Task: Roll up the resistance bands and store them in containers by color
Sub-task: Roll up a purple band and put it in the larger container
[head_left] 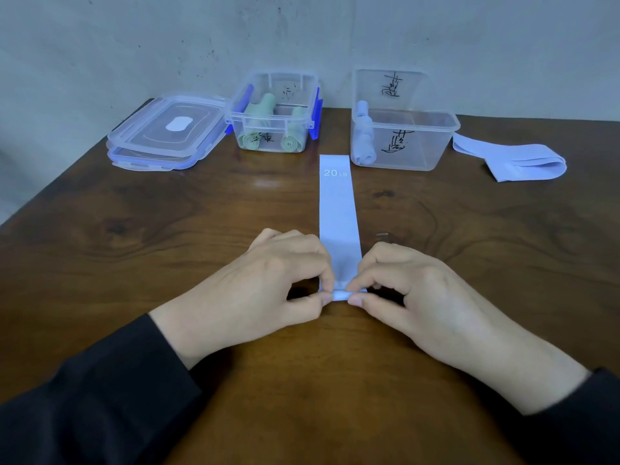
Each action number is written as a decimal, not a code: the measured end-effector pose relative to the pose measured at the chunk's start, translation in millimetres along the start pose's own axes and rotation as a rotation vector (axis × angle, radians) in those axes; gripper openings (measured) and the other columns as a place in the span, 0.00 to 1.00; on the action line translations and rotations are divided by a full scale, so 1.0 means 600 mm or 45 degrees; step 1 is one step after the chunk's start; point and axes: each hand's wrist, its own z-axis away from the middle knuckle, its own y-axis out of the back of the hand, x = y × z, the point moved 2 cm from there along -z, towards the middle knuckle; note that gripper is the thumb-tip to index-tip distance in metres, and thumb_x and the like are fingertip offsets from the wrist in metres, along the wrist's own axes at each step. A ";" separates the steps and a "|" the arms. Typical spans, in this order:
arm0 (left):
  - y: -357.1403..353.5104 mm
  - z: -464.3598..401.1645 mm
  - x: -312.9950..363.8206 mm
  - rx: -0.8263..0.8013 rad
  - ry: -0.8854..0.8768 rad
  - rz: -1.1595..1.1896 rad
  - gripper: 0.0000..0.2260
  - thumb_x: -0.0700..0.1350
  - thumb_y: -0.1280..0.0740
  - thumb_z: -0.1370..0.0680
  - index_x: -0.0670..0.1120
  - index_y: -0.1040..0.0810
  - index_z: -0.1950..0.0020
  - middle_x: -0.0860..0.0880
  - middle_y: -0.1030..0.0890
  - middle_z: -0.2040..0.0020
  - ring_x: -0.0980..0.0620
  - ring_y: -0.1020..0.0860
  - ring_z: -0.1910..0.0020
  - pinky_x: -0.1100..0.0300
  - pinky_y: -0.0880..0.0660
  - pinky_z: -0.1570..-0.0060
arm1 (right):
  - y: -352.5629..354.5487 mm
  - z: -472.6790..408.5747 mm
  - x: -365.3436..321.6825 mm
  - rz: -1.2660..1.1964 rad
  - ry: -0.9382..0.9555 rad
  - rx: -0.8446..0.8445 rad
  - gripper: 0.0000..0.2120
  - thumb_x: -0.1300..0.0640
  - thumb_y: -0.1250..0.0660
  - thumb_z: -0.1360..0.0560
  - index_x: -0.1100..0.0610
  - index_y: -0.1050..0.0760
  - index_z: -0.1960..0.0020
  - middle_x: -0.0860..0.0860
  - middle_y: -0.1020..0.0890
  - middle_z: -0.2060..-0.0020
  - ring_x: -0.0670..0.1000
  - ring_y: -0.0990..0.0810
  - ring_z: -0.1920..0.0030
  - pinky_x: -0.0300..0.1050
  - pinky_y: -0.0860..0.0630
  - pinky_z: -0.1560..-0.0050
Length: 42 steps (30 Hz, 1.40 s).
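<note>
A pale blue resistance band marked "20 LB" lies flat on the wooden table, stretching away from me. Its near end is curled into a small roll. My left hand and my right hand each pinch that roll between thumb and fingers, one at either side. Behind, a clear container with black writing holds rolled blue bands at its left side. To its left, a second clear container with blue clips holds rolled green bands. Another blue band lies loosely folded at the far right.
Two clear lids are stacked at the back left of the table. A grey wall stands right behind the containers. The table's left edge runs diagonally at the far left.
</note>
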 end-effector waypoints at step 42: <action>-0.003 -0.012 -0.014 0.143 0.160 -0.061 0.05 0.55 0.34 0.23 0.58 0.19 0.51 0.61 0.26 0.51 0.57 0.27 0.48 0.60 0.36 0.39 | -0.003 -0.022 0.013 0.280 0.066 0.136 0.14 0.44 0.38 0.22 0.48 0.17 0.47 0.40 0.26 0.56 0.43 0.27 0.55 0.42 0.23 0.60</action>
